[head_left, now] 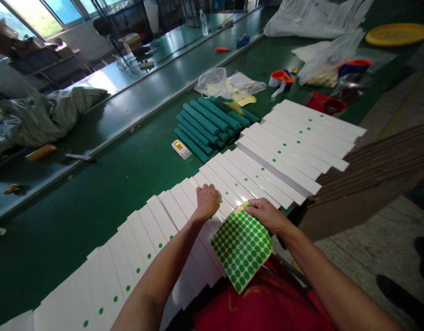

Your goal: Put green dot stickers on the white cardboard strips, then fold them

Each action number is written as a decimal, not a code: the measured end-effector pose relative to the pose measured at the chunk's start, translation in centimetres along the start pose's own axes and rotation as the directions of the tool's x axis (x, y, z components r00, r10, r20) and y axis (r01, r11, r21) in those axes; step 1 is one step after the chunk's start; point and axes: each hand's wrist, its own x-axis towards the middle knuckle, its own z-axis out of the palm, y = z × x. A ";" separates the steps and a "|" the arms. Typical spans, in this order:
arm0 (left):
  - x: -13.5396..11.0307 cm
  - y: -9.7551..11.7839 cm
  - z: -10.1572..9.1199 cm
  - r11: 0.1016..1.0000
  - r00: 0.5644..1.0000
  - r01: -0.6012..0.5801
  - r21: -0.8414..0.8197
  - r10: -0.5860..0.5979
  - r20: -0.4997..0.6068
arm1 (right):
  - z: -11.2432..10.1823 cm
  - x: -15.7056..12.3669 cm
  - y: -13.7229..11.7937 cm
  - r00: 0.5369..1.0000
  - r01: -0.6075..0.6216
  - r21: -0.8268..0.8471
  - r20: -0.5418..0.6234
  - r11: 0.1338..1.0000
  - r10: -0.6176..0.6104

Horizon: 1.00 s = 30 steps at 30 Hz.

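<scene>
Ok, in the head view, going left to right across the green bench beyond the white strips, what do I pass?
Small white box with a yellow top → stack of teal bars → orange tape dispenser → red tape dispenser → yellow round disc

Strips (277, 156) overlap along the bench (77, 230), bars (207, 126) behind them.

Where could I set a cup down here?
The green workbench lies bare left of the white strips, below the teal bars. Crowded at the left hand and right hand, over the strips and green-dotted sticker sheet.
</scene>
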 end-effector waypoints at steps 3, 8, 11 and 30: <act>-0.2 -0.2 -0.1 0.998 0.999 0.003 0.056 -0.001 -0.038 | -0.3 -0.4 0.7 0.997 -0.053 0.126 0.066 0.991 0.045; -0.9 -0.4 -0.2 0.987 0.982 0.068 0.144 -0.040 -0.186 | -1.4 -1.6 2.2 0.982 -0.158 0.282 0.147 0.946 0.120; -1.3 -1.7 -1.2 0.990 0.964 0.118 0.073 -0.097 -0.247 | -2.3 -2.9 3.2 0.972 -0.197 0.376 0.195 0.906 0.131; -2.2 -10.1 -3.6 0.910 0.905 0.415 0.005 -0.413 -0.105 | 8.1 -8.1 8.3 0.896 -0.348 0.562 0.436 0.750 0.089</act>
